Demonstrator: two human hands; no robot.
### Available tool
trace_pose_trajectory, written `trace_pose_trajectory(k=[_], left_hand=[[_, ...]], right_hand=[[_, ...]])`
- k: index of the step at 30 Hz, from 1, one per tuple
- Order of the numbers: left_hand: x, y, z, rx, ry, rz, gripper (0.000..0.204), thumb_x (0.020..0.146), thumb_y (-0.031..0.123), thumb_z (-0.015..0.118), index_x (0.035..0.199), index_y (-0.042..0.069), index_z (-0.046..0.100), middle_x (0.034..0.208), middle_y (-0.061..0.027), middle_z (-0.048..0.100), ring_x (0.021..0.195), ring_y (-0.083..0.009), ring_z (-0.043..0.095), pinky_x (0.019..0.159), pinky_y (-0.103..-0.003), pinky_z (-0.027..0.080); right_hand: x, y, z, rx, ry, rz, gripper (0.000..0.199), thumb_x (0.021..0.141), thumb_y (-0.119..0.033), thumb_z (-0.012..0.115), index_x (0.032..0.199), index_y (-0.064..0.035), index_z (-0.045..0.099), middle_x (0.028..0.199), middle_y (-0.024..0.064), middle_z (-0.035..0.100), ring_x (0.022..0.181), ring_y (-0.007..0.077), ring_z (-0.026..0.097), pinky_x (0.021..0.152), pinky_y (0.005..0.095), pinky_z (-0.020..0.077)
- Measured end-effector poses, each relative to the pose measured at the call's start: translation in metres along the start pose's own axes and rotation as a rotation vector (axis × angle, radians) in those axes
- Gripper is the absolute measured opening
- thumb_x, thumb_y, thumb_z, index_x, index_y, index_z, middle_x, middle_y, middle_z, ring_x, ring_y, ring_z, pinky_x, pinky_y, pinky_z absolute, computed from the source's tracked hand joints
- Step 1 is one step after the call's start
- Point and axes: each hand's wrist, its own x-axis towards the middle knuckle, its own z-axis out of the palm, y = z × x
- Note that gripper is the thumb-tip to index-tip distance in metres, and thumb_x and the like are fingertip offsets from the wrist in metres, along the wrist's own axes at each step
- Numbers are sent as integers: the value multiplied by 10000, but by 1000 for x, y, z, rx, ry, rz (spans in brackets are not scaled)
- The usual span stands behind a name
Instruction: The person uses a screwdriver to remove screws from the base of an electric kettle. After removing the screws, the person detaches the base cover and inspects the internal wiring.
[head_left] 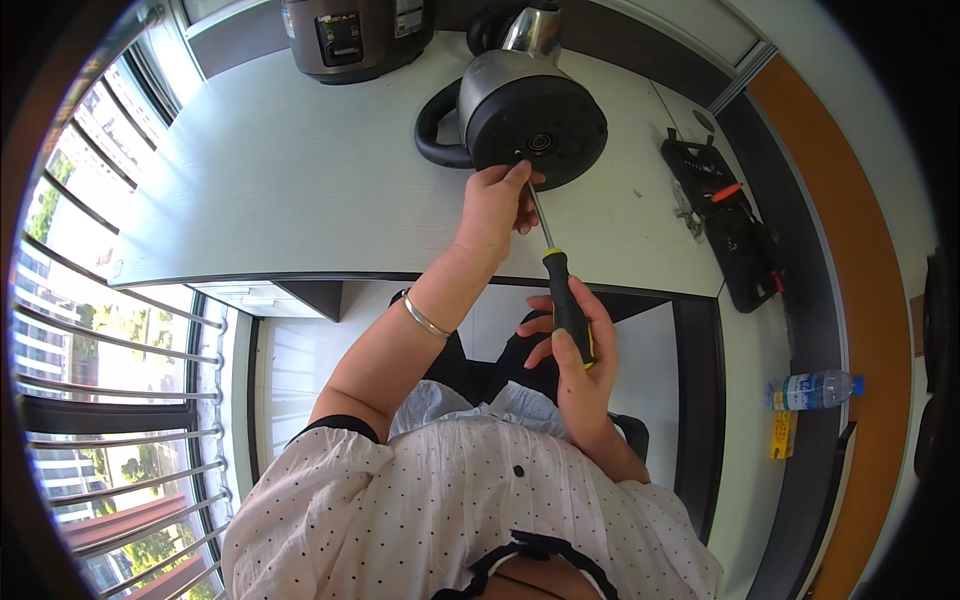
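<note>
An electric kettle (490, 75) of silver metal lies on its side on the white table, its round black underside facing me and its black handle to the left. Against the lower part of that underside, my left hand (497, 197) pinches near the tip of a screwdriver (558, 290); a screw there is too small to make out. The shaft runs from those fingers down to a black and yellow handle. Around this handle my right hand (583, 345) is closed, with some fingers lifted off it.
On the right of the white table (290, 190) lies an open black tool case (735, 235) with a red-handled tool. Farther right are a water bottle (815, 390) and a yellow box (782, 436). A brown cooker (360, 40) stands at the back left. A barred window borders the left.
</note>
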Motion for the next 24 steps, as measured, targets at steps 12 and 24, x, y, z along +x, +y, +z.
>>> trace_pose_trajectory(k=[12, 24], left_hand=[[7, 0, -7, 30, -29, -8, 285, 937, 248, 581, 857, -18, 643, 564, -20, 484, 433, -128, 468, 407, -234, 328], [7, 0, -7, -2, -36, -13, 294, 930, 261, 584, 845, -16, 632, 557, -27, 493, 431, -137, 485, 405, -246, 335]], right_hand=[[1, 9, -7, -539, 26, -255, 450, 823, 47, 631, 1257, 42, 516, 1074, 166, 598, 800, 168, 626, 743, 281, 499], [-1, 7, -6, -727, 124, -352, 429, 781, 61, 641, 1201, 37, 561, 1104, 203, 597, 902, 278, 623, 792, 327, 501]])
